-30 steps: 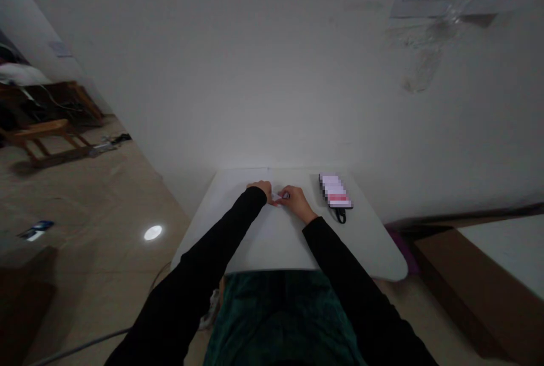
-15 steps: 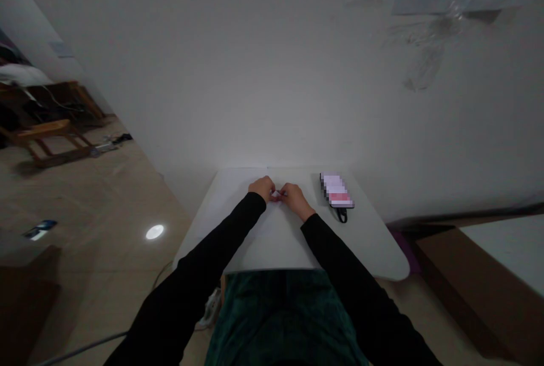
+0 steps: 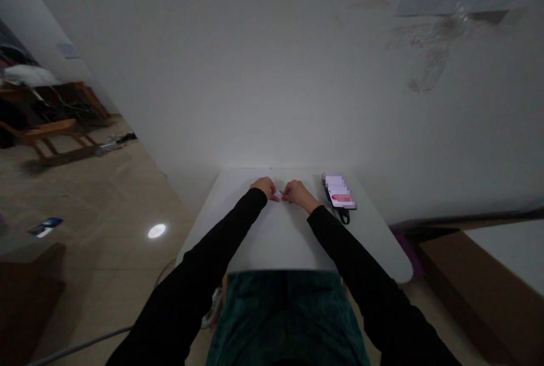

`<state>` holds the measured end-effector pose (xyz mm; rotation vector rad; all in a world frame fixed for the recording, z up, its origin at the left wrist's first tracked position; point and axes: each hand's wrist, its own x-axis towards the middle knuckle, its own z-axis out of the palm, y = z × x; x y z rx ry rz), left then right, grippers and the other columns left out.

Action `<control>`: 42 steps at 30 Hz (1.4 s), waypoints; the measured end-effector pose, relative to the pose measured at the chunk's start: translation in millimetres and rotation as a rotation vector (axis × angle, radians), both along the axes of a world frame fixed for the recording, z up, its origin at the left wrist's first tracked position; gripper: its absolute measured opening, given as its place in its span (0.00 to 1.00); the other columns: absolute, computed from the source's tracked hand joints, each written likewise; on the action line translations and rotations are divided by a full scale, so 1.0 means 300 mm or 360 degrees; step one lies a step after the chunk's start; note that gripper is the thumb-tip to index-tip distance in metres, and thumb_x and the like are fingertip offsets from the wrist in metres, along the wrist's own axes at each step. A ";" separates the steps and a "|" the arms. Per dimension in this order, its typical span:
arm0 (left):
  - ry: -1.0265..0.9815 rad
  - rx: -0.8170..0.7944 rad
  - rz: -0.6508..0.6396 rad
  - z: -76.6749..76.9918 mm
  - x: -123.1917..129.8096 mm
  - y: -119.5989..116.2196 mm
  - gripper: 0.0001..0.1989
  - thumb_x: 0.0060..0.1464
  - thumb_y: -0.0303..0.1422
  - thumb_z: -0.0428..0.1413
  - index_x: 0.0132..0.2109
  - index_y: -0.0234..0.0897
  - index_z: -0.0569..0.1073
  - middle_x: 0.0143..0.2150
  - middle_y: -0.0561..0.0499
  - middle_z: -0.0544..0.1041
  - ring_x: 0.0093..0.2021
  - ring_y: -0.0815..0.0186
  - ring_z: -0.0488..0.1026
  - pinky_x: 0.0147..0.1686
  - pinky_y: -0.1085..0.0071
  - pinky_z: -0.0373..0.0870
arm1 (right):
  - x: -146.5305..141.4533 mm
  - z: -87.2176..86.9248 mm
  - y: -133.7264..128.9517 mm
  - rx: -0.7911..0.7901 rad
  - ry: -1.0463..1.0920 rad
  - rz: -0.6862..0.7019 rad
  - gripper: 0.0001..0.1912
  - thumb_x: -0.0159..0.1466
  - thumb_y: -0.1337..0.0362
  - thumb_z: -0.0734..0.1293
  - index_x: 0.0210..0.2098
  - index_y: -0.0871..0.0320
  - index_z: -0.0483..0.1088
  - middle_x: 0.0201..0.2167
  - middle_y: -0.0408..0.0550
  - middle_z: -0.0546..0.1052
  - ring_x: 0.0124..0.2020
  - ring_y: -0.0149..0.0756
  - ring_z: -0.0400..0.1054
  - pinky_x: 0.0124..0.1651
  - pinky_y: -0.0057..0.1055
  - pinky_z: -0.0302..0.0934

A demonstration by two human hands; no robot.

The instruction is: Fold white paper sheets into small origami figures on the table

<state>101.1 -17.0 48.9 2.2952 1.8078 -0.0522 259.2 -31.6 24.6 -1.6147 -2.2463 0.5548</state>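
My left hand (image 3: 267,187) rests at the far middle of the white table (image 3: 272,255), on or beside a white sheet of paper (image 3: 240,190). Its fingertips point right and look slightly apart, with nothing visible gripped in them. Just across from it, my right hand (image 3: 296,193) is closed in a pinch. From its fingertips a small, thin, dark-edged piece (image 3: 280,191) sticks out towards the left hand. It is too small to tell its kind. Only a narrow gap separates the two hands.
A phone (image 3: 339,191) with a black strap (image 3: 345,217) lies to the right of my hands. The wall (image 3: 272,71) rises directly behind the table. A brown box-like piece (image 3: 471,275) stands at right; a wooden chair (image 3: 53,131) is far left. A cable (image 3: 85,345) crosses the floor.
My hands have moved slightly apart; earlier their fingertips met around the small piece. Now it shows at the right hand's fingertips. The whole view has shifted slightly.
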 end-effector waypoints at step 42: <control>-0.0032 -0.0001 0.0019 -0.012 0.007 0.016 0.17 0.35 0.45 0.65 0.32 0.42 0.78 0.43 0.49 0.77 0.45 0.58 0.73 0.44 0.69 0.68 | -0.048 0.054 0.024 0.0002 -0.0485 -0.0061 0.18 0.52 0.67 0.74 0.41 0.64 0.71 0.42 0.59 0.76 0.47 0.47 0.71 0.41 0.30 0.63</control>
